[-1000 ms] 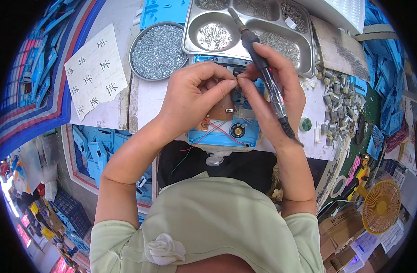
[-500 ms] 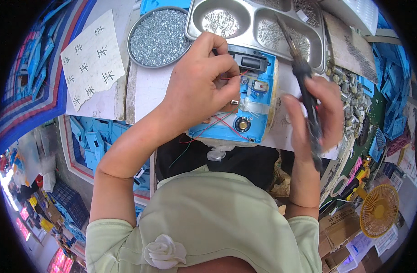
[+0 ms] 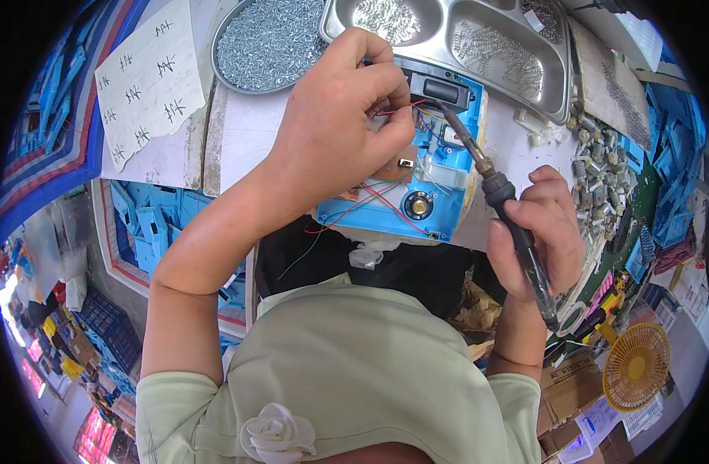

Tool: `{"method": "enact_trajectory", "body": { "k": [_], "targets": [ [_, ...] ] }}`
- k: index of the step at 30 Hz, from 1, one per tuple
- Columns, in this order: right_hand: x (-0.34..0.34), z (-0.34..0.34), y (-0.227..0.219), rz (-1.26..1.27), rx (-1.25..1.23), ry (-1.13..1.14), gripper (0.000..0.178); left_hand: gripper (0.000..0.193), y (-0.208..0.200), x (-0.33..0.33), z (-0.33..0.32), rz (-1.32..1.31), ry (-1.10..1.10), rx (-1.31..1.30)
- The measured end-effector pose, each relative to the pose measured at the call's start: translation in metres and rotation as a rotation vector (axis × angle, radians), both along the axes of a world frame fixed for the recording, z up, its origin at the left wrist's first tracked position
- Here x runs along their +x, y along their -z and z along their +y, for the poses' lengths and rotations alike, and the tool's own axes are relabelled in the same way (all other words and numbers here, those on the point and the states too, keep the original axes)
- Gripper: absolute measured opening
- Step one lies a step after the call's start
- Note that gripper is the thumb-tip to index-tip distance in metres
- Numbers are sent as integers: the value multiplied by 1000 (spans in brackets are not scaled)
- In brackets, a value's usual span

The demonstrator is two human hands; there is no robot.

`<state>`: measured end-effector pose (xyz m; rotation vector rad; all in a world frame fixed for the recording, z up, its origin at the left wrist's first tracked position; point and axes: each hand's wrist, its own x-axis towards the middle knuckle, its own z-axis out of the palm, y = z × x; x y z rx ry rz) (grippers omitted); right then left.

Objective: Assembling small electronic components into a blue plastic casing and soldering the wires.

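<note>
A blue plastic casing [image 3: 376, 222] lies in front of me, with a small round speaker [image 3: 418, 205], a brown circuit board [image 3: 391, 168] and a black block [image 3: 438, 90] in it. My left hand [image 3: 343, 120] is over its left side, thumb and fingers pinched on a thin red wire [image 3: 415, 104]; the pinched end is hidden by the fingers. In my right hand [image 3: 554, 224] is a soldering iron [image 3: 500, 188], gripped by its black handle. Its tip points up and left, close to the black block and the red wire; whether it touches cannot be made out.
Behind the casing stand a round dish of small metal screws [image 3: 265, 46] and a steel compartment tray [image 3: 439, 40] with small metal parts. Small motors [image 3: 594, 166] are heaped at the right. A paper sheet [image 3: 149, 85] lies left; a yellow fan [image 3: 637, 367] is at lower right.
The soldering iron has swung down and left, its tip moving from over the steel tray to the black block. My left hand keeps its pinch in nearly the same place.
</note>
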<state>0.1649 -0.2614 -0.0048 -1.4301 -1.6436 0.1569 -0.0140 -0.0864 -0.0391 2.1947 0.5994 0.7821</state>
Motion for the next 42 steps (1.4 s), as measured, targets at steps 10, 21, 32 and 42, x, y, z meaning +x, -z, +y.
{"method": "enact_trajectory", "body": {
  "k": [10,21,32,42],
  "targets": [
    [-1,6,9,-23,18,-12,33,9,2,1,0,-18,-5,-15],
    [2,4,7,-103,13,-41,40,9,3,0,0,-5,-20,-19],
    [7,2,4,-66,-12,-53,37,9,3,1,0,-25,-21,18],
    [11,4,3,-87,-41,-67,36,9,0,1,-1,4,-17,-2]
  ]
}}
